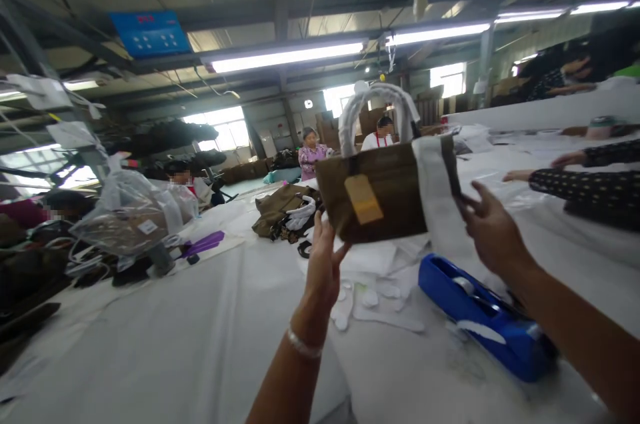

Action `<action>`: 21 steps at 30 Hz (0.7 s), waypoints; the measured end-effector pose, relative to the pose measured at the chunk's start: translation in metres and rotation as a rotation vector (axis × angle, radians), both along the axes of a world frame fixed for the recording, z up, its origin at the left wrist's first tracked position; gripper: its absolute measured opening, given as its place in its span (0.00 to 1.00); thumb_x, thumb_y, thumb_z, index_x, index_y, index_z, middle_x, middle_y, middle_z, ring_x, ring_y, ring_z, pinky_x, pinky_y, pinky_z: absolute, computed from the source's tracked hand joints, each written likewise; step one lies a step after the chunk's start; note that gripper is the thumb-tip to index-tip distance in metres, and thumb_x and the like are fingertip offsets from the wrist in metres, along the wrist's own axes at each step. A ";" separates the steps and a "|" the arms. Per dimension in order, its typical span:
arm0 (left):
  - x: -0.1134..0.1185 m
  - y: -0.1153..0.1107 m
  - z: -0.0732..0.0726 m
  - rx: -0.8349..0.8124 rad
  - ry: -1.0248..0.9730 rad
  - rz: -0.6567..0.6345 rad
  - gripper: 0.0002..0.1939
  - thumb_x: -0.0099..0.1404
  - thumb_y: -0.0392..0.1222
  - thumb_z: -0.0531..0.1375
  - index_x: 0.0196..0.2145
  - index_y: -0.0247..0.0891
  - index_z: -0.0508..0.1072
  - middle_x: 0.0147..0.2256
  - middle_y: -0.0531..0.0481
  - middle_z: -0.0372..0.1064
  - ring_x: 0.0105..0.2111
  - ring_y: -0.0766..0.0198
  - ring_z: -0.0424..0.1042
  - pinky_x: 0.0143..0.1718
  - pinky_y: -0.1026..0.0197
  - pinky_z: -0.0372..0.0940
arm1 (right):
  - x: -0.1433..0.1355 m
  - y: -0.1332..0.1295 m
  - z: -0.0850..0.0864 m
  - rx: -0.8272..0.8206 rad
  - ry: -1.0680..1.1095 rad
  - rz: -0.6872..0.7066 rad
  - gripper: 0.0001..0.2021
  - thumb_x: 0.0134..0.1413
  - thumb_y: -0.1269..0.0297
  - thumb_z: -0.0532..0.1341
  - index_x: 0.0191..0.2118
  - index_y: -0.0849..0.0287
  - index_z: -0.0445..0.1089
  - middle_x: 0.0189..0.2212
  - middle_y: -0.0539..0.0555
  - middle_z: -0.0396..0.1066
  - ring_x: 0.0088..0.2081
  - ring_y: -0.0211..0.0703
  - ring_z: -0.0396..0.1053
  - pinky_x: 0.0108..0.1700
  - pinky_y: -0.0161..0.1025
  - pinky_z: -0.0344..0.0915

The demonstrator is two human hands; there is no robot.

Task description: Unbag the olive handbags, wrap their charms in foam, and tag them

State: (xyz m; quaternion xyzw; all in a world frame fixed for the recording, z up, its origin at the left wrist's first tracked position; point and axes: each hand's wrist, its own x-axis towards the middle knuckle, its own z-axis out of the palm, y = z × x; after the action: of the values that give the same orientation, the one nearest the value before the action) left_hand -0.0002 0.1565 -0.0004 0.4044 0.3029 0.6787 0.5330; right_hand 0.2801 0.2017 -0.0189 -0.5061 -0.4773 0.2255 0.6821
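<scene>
Between my two hands a dark olive-brown handbag [395, 204] is held up above the white work table. Its two upright handles [347, 124] are wrapped in pale wrapping, and a tan tag [364, 199] hangs on its front. A white strip [437, 191] runs down over its right part. My left hand [324, 254] is at the bag's lower left corner, thumb and fingers closed against it. On the right side edge, my right hand [487, 227] grips with its fingertips, partly blurred.
A blue tape dispenser [480, 314] stands on the table [175, 324] below my right hand. White cut pieces [375, 301] lie left of it. Behind are a heap of brown bags [280, 207] and purple strips [203, 244]. A co-worker's dotted sleeves [585, 177] reach in from the right.
</scene>
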 end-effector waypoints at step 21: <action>-0.071 0.056 -0.214 -0.454 0.182 -0.129 0.24 0.58 0.52 0.66 0.43 0.28 0.77 0.35 0.43 0.76 0.29 0.66 0.73 0.29 0.65 0.65 | -0.282 0.231 -0.073 0.066 -1.232 0.571 0.22 0.64 0.68 0.61 0.62 0.63 0.69 0.64 0.63 0.66 0.66 0.53 0.61 0.68 0.47 0.56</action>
State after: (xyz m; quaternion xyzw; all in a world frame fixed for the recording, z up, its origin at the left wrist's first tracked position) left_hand -0.0714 0.2126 -0.2141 0.3524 0.4678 0.5185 0.6230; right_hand -0.0017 0.4327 -0.0922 -0.3750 -0.9003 0.0525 0.2145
